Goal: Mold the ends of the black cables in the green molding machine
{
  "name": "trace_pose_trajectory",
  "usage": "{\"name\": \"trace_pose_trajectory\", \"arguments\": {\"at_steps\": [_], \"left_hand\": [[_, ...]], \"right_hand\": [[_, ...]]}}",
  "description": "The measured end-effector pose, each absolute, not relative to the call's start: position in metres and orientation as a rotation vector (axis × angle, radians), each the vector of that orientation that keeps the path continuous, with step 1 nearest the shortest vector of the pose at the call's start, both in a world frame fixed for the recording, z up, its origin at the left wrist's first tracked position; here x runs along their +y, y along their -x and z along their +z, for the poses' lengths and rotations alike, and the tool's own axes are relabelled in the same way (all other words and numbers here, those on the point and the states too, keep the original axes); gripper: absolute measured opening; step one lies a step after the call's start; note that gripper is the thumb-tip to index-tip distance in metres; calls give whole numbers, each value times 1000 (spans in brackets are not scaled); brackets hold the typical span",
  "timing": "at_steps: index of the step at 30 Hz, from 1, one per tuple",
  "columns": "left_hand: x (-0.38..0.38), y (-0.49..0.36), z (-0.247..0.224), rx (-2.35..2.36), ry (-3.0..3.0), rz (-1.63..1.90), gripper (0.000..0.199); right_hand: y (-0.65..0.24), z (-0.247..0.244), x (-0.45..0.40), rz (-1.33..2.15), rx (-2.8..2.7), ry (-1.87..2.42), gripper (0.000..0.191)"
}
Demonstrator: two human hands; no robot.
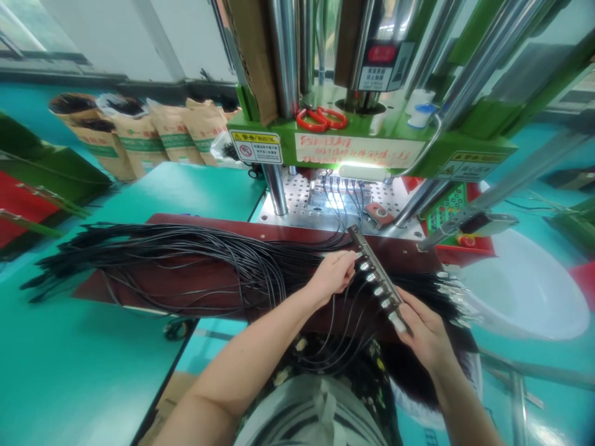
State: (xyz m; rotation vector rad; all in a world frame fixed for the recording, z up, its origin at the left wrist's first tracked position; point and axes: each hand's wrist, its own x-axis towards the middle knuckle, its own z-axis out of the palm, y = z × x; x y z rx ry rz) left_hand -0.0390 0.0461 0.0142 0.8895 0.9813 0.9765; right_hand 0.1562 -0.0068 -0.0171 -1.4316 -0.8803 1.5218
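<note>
My right hand (421, 322) is closed around the lower end of a dark metal bar (377, 272), which is tilted above the brown bench. Along the bar's left side sits a row of several silver connectors (379, 291), with black cables hanging from them toward my lap. At the bar's upper end, my left hand (333, 272) is closed in a pinch by the topmost connector; its fingertips hide exactly what they hold. Behind both hands a thick bundle of black cables (223, 244) lies across the brown bench (186, 291), its silver plug ends (453, 297) at the right.
A green press (372, 142) stands ahead, with red-handled scissors (320, 119) on its ledge. Beneath it, a metal fixture (334, 192) holds more cables on a perforated plate. A control box with buttons (449, 210) and a white tub (525, 285) are right. Paper sacks (139, 142) stand back left.
</note>
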Motion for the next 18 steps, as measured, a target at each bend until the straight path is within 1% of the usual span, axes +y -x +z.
{"name": "trace_pose_trajectory", "arguments": {"at_steps": [9,18], "left_hand": [[48,42,12,922,-927,991,30],[46,40,13,995,-939,975,30]], "right_hand": [[-159,-18,-7,1529,-907,1427,44],[-158,-19,-8,1485,-1022,1448,46]]}}
